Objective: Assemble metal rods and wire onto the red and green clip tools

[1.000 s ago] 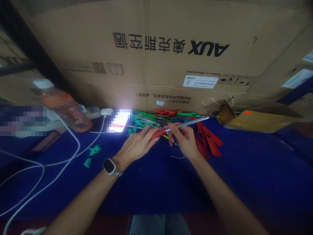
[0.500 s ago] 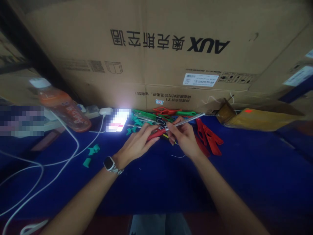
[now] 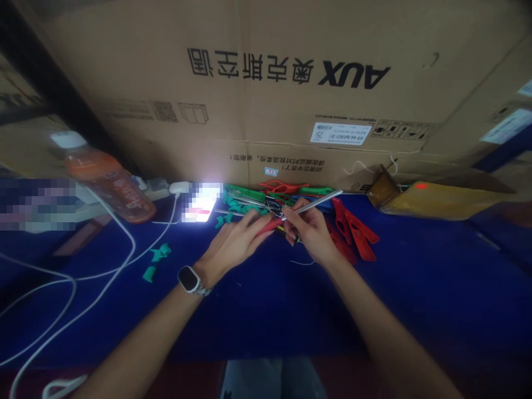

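My left hand (image 3: pixel 235 243), a watch on its wrist, is closed round a red handle piece (image 3: pixel 271 225) held just above the blue tabletop (image 3: pixel 415 288). My right hand (image 3: pixel 311 231) pinches a thin silver metal rod (image 3: pixel 320 202) that slants up to the right. The rod's near end meets the red piece between my two hands. Behind my fingers lies a pile of green and red handled tools (image 3: pixel 266 197). Red plastic pieces (image 3: pixel 353 227) lie right of my right hand.
A large cardboard box (image 3: pixel 266 94) stands along the back edge. At the left are an orange drink bottle (image 3: pixel 106 177), a lit phone (image 3: pixel 203 202), white cables (image 3: pixel 83 277) and small green caps (image 3: pixel 155 260). A yellow-brown packet (image 3: pixel 436 202) lies at the right.
The rod's far end has swung slightly left and lower. Both hands stay together at the same spot.
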`<state>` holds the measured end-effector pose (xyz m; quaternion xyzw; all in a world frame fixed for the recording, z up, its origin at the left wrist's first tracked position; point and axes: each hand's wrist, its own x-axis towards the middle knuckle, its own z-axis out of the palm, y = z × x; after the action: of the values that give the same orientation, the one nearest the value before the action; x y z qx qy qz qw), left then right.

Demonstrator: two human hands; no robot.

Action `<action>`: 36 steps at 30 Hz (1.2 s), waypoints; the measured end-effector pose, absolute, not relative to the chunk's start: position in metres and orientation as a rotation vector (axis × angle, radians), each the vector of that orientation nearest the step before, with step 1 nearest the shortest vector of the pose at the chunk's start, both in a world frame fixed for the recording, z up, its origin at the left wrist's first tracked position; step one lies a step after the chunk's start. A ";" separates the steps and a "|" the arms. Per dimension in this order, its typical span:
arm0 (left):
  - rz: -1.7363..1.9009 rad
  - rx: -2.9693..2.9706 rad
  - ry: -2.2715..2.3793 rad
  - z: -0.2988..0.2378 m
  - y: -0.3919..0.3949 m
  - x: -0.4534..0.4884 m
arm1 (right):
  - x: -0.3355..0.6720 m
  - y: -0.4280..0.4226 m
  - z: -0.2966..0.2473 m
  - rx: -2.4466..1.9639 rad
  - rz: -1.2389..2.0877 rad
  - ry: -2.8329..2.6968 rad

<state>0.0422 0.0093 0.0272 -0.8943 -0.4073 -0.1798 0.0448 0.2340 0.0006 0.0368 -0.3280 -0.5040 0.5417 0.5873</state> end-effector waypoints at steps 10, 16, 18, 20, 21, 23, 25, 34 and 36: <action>-0.657 -2.785 -1.211 0.028 0.012 0.040 | 0.235 0.002 0.029 -0.832 1.281 -1.196; -0.856 -3.002 -1.213 0.029 0.010 0.037 | 0.236 0.003 0.027 -0.766 1.222 -1.352; -0.890 -3.082 -1.247 0.030 0.008 0.038 | 0.233 0.001 0.028 -0.750 1.174 -1.345; -0.912 -3.149 -1.295 0.031 0.007 0.039 | 0.229 0.000 0.029 -0.750 1.123 -1.333; -0.938 -3.176 -1.328 0.031 0.007 0.041 | 0.227 -0.001 0.029 -0.761 1.097 -1.322; -1.050 -3.216 -1.407 0.030 0.006 0.046 | 0.224 -0.001 0.028 -0.792 1.045 -1.284; -1.208 -3.240 -1.479 0.027 0.007 0.051 | 0.221 0.000 0.026 -0.824 1.015 -1.240; -1.601 -3.376 -1.502 0.022 0.014 0.057 | 0.215 0.005 0.022 -0.916 1.038 -1.162; -1.634 -3.397 -1.500 0.022 0.015 0.057 | 0.214 0.005 0.021 -0.936 1.088 -1.142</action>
<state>0.0568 0.0150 0.0220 -0.7512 -0.3317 -0.3614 -0.4417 0.2143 0.0055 0.0209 -0.4049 -0.4943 0.4710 0.6081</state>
